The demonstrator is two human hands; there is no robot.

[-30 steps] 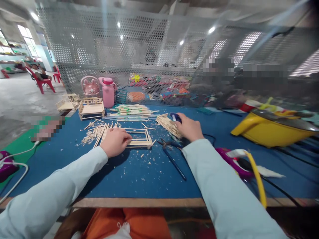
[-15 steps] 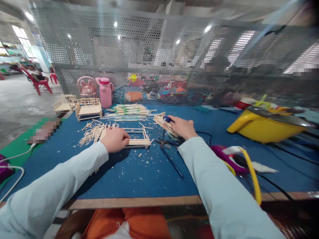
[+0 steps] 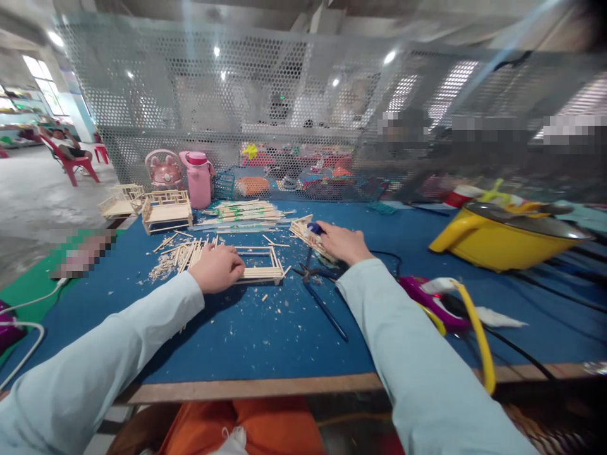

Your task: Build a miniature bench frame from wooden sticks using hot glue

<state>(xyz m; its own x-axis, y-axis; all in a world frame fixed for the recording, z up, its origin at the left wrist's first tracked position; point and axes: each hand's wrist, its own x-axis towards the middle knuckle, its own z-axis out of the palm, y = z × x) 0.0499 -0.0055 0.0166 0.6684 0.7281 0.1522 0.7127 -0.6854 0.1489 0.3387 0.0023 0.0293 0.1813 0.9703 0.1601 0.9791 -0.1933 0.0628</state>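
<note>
My left hand [image 3: 218, 268] rests with curled fingers on the left part of a small rectangular wooden stick frame [image 3: 265, 273], holding it on the blue tabletop. In my right hand [image 3: 344, 244], fingers closed, is a dark blue object [image 3: 313, 229] whose kind I cannot make out. Beside those fingers lies a small piece built from wooden sticks [image 3: 300, 225], partly covered by the hand. Blue-handled pliers [image 3: 326, 309] lie with spread handles below the right hand. Loose sticks and shavings [image 3: 173, 259] are heaped left of the left hand.
Finished-looking miniature stick chairs [image 3: 167, 210] stand at the back left near a pink bottle [image 3: 199, 180]. Bundled sticks [image 3: 246, 210] lie behind the frame. A yellow pot [image 3: 502, 243] and a purple device [image 3: 439, 306] with cables occupy the right. A perforated metal screen [image 3: 213, 114] rises behind.
The view has shifted slightly. Both hands keep nearly the same places, the left on the stick frame and the right with the dark blue object.
</note>
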